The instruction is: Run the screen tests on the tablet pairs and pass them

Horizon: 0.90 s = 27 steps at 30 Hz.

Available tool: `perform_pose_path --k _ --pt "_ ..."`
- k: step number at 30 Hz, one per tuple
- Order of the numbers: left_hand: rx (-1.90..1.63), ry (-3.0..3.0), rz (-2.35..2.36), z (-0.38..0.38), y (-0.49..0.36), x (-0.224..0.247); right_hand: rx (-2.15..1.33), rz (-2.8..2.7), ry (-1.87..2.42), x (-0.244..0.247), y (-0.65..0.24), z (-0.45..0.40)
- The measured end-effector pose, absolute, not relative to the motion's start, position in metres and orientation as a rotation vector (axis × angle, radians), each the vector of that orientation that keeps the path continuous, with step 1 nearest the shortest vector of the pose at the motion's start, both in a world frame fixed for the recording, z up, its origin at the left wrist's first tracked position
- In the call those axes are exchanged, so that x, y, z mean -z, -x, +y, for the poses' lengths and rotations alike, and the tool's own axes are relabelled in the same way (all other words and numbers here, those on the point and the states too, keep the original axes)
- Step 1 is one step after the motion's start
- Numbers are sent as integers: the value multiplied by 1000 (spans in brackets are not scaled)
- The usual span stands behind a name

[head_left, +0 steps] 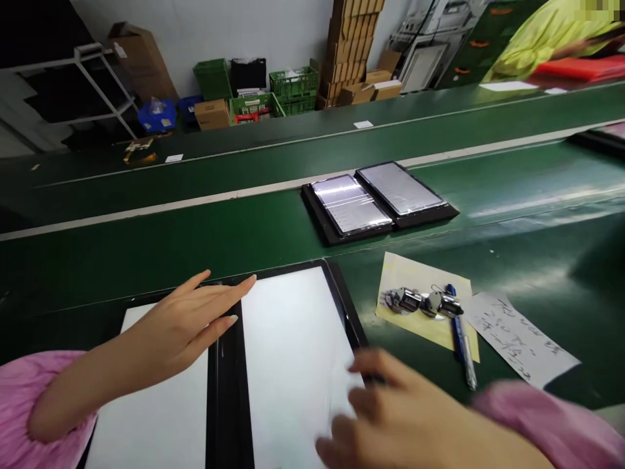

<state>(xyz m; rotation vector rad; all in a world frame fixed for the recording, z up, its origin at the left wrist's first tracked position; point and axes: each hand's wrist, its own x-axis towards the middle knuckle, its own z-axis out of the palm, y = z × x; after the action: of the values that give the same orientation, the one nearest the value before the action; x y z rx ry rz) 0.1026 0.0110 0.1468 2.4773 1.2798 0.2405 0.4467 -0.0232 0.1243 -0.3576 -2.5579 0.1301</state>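
A person in pink sleeves (34,404) leans over a green conveyor table (146,260), with two white panels set in a black frame (227,397) directly before them at the near side. The left hand (188,322) is open and relaxed, fingers spread, reaching over the frame's far edge; whether the fingertips (249,280) touch it is hard to tell. The right hand (390,417) is blurred, its fingers curled at the lower right edge of the right panel (288,352). It may be pinching that edge, but I cannot tell whether it grasps anything.

Just to the right lies a yellow sheet of paper (420,332) bearing two chrome clicker counters (420,301), with a blue pen (459,332) and a handwritten note (517,339) beside it. Farther off, two dark-framed tablets (378,198) rest on the belt, and a person in a yellow-green smock (551,45) works at the far right.

The risks are close at hand – bare fingers dragging over the glossy panels could leave smears or scratches, and the right sleeve could catch the pen or counters, sweeping them out of place.
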Motion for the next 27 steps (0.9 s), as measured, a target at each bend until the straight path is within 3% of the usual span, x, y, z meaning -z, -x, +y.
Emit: perform_pose_path --k 6,10,27 --pt "-349 -2166 1852 23 -69 -152 -758 -1868 808 -113 -412 96" --pt "-233 -1894 1934 19 -52 -148 -1062 -1630 1055 -104 -415 113" --pt "-398 -2039 1915 19 -63 -135 -1168 -1388 982 -78 -404 83"
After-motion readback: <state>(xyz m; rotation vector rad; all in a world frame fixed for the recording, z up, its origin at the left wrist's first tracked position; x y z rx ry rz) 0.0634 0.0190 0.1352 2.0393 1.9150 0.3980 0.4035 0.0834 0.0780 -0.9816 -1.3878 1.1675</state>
